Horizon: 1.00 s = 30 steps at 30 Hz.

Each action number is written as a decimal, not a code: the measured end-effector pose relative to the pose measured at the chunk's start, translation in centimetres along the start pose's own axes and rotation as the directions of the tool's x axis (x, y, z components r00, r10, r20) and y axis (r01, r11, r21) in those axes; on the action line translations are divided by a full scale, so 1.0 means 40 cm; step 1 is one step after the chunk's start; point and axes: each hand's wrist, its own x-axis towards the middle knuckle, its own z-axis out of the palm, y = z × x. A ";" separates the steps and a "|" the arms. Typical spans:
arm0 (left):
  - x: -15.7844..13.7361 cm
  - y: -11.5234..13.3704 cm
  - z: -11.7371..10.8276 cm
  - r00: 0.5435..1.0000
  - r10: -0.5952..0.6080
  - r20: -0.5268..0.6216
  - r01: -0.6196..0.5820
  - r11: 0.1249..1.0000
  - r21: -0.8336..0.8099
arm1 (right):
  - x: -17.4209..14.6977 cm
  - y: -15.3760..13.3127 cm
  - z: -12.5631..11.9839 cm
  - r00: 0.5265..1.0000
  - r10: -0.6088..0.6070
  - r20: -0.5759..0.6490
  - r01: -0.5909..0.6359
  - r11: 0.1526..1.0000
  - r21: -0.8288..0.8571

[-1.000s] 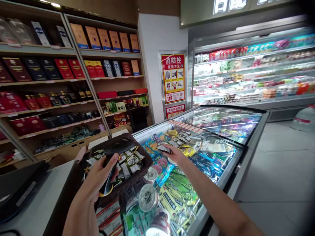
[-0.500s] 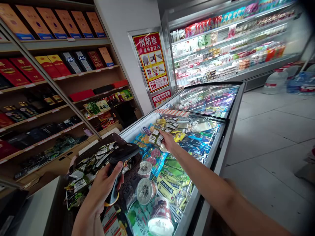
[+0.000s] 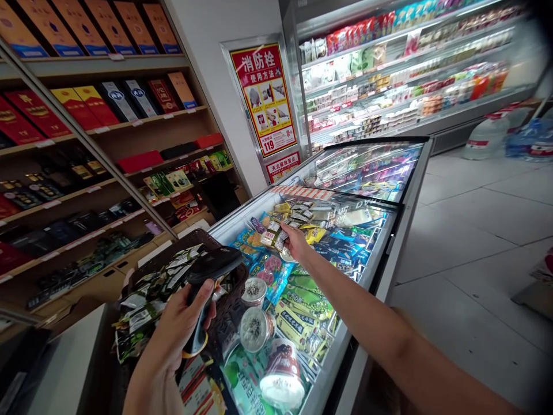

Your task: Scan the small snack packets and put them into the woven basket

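I saw, from far away, that the right hand (image 3: 296,242) was pinching a small shiny packet (image 3: 272,236) over the freezer (image 3: 391,274). A second earlier that packet looked thin and tipped; now its wide face showed, with a pale patch on it (maybe a bar code, but too small for me to be sure). The left hand (image 3: 184,320) was curled tight around the handle of a black scanner (image 3: 213,265), and the scanner's head now poked out toward the packet, with a gap between them. To me, this meant the packet was better placed for the scanner to look at, but I couldn't tell if it had read anything. Under the scanner sat a brown basket (image 3: 233,301) full of packets (image 3: 162,285) that looked much the same, and three round tubs (image 3: 254,328) lay just beside it.
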 end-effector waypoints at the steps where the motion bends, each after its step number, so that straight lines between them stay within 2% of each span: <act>1: 0.000 0.000 0.000 1.000 -0.001 0.000 0.001 1.000 0.013 | 0.001 0.000 -0.001 1.000 -0.003 0.000 0.003 1.000 -0.007; 9: 0.005 -0.004 0.000 1.000 -0.002 -0.019 0.003 0.999 0.033 | -0.002 0.003 0.001 0.998 -0.030 -0.058 0.024 0.995 -0.093; 13: 0.007 -0.006 -0.002 1.000 -0.004 -0.011 0.004 0.999 0.039 | 0.002 0.026 -0.020 0.994 -0.046 -0.101 0.014 0.957 -0.291; 16: 0.007 -0.009 -0.009 1.000 0.010 -0.009 -0.010 1.000 0.029 | 0.017 0.033 -0.037 0.984 -0.128 -0.123 0.069 0.915 -0.396; 18: 0.005 -0.011 -0.019 0.999 0.024 -0.033 -0.023 0.999 0.029 | 0.031 0.027 -0.041 0.967 -0.195 -0.165 0.120 0.917 -0.381; 21: -0.001 -0.017 -0.047 0.996 0.032 -0.085 -0.032 0.999 0.006 | 0.048 0.010 -0.040 0.942 -0.260 -0.213 0.199 0.943 -0.267; 24: -0.009 -0.028 -0.092 0.991 0.032 -0.134 -0.039 0.998 -0.049 | 0.045 0.006 -0.036 0.949 -0.230 -0.216 0.173 0.952 -0.253; 28: -0.032 -0.052 -0.168 0.976 -0.005 -0.216 -0.016 0.995 -0.097 | 0.002 0.031 -0.031 0.987 -0.110 -0.117 0.064 0.937 -0.342; 30: -0.048 -0.067 -0.205 0.970 -0.043 -0.237 0.017 0.994 -0.109 | -0.027 0.052 -0.019 0.994 -0.103 -0.019 0.085 0.902 -0.424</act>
